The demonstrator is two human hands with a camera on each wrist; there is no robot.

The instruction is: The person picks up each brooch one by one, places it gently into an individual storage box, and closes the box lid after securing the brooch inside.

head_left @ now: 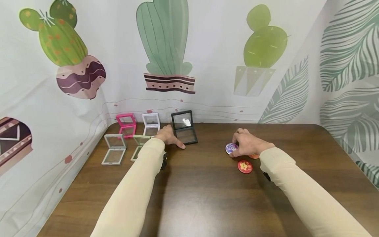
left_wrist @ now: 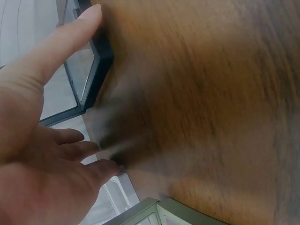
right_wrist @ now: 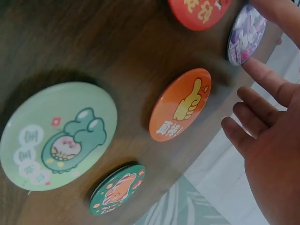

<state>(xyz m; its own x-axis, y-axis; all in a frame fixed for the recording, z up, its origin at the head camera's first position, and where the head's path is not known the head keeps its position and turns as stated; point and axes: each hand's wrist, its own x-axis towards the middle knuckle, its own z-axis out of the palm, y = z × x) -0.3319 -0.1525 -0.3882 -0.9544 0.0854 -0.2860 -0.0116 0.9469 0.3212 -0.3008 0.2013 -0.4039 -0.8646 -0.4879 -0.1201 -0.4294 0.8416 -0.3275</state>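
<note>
My right hand (head_left: 250, 143) pinches a round purple-and-white badge (head_left: 231, 148) between thumb and index finger; the right wrist view shows fingertips on opposite edges of this badge (right_wrist: 247, 35). Beside it lie a red badge with a yellow star (head_left: 245, 167) and an orange badge with a thumbs-up picture (right_wrist: 180, 105), partly covered by the hand in the head view. My left hand (head_left: 167, 135) is spread beside a black hinged display frame (head_left: 186, 135) with clear film panels. Its thumb reaches over the frame's near-left corner, and nothing is gripped.
Left of the black frame stand opened pink (head_left: 126, 125), white (head_left: 151, 124), grey (head_left: 114, 149) and light green (head_left: 141, 140) frames. A pale green badge (right_wrist: 58, 136) and a dark green badge (right_wrist: 117, 189) lie near the right wrist. Printed cloth hangs behind the wooden table (head_left: 201, 197).
</note>
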